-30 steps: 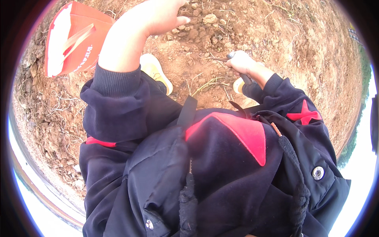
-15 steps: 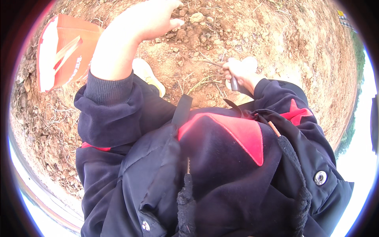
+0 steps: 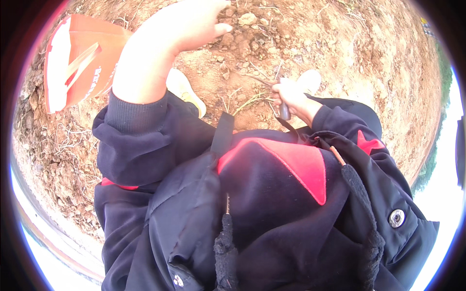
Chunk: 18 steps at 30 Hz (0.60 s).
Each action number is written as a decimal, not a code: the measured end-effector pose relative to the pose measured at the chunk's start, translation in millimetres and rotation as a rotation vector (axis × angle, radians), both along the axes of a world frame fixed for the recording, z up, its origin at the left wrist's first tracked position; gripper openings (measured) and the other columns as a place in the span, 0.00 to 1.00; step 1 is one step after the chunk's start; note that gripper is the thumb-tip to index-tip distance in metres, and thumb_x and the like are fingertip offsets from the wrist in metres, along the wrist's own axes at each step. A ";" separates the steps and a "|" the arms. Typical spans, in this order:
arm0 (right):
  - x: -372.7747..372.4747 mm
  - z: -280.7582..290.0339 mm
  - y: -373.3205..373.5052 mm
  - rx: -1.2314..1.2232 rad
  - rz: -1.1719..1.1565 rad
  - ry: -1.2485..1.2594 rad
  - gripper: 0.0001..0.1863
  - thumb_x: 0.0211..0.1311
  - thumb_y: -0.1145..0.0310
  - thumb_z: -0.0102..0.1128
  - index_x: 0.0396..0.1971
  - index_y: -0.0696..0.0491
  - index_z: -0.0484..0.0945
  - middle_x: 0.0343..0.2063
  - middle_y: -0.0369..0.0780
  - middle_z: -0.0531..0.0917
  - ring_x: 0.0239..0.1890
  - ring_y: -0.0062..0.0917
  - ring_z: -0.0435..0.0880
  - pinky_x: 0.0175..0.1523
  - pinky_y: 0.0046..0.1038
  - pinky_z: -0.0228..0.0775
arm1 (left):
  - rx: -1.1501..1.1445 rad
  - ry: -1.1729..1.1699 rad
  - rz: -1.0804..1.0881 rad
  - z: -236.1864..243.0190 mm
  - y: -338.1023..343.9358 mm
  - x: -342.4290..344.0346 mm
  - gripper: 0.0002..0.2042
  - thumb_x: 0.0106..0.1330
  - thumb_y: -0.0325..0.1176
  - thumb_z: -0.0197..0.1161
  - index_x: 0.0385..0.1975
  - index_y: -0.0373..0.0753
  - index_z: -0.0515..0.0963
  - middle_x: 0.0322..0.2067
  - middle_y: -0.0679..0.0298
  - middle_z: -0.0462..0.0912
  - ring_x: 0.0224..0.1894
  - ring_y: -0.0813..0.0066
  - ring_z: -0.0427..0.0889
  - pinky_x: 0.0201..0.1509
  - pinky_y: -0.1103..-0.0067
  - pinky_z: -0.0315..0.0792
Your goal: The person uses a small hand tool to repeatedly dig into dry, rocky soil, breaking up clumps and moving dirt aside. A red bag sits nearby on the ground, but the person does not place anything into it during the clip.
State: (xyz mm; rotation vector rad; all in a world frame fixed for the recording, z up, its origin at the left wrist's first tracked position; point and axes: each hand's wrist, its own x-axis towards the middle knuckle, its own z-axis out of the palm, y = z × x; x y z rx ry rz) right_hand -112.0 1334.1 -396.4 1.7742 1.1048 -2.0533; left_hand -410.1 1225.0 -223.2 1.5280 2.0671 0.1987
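Bare earth lies under my left hand [image 3: 201, 24], which reaches out at the top of the view. Its thumb stands away from the other fingers, and the fingertips are partly cut off by the edge. Lower and to the right, my right hand [image 3: 292, 96] is closed around the smooth greyish handle of a hand tool [image 3: 284, 112]. A thin piece sticks up beyond the fist; the tool's exact kind is unclear. Beside that fist, a thin brown stem or root [image 3: 257, 77] slants over the soil. Green-yellow grass stalks [image 3: 250, 103] lie just left of it.
An orange bag [image 3: 92, 53] with pale handles rests on the ground at the far left. My light shoes [image 3: 184, 89] stand on the dry, crumbly soil [image 3: 359, 63]. Stones [image 3: 247, 19] and dry roots [image 3: 68, 138] are scattered about.
My left hand has shifted slightly right. My right hand has moved a little left, and the tool handle with it; its grip stays closed.
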 end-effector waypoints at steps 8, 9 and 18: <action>-16.5 -16.5 3.5 0.458 0.727 -0.138 0.10 0.55 0.68 0.51 0.28 0.58 0.79 0.17 0.44 0.80 0.21 0.30 0.82 0.29 0.32 0.73 | -0.076 -0.034 0.007 -0.9 5.5 -6.9 0.21 0.63 0.41 0.59 0.53 0.34 0.73 0.41 0.45 0.81 0.47 0.47 0.79 0.49 0.62 0.73; -22.8 -18.4 0.4 0.500 0.773 -0.154 0.11 0.54 0.67 0.51 0.26 0.57 0.80 0.18 0.45 0.82 0.23 0.32 0.84 0.32 0.34 0.75 | -0.072 -0.036 0.008 -2.3 5.9 -7.2 0.21 0.63 0.41 0.59 0.52 0.34 0.73 0.41 0.45 0.81 0.47 0.48 0.79 0.50 0.62 0.74; -80.8 -61.5 -14.3 0.769 1.276 -0.121 0.14 0.54 0.67 0.52 0.35 0.55 0.83 0.33 0.50 0.84 0.39 0.40 0.84 0.47 0.35 0.76 | -0.031 -0.005 -0.017 -10.7 -0.3 -10.0 0.21 0.63 0.41 0.60 0.52 0.34 0.73 0.43 0.47 0.81 0.48 0.50 0.79 0.52 0.63 0.74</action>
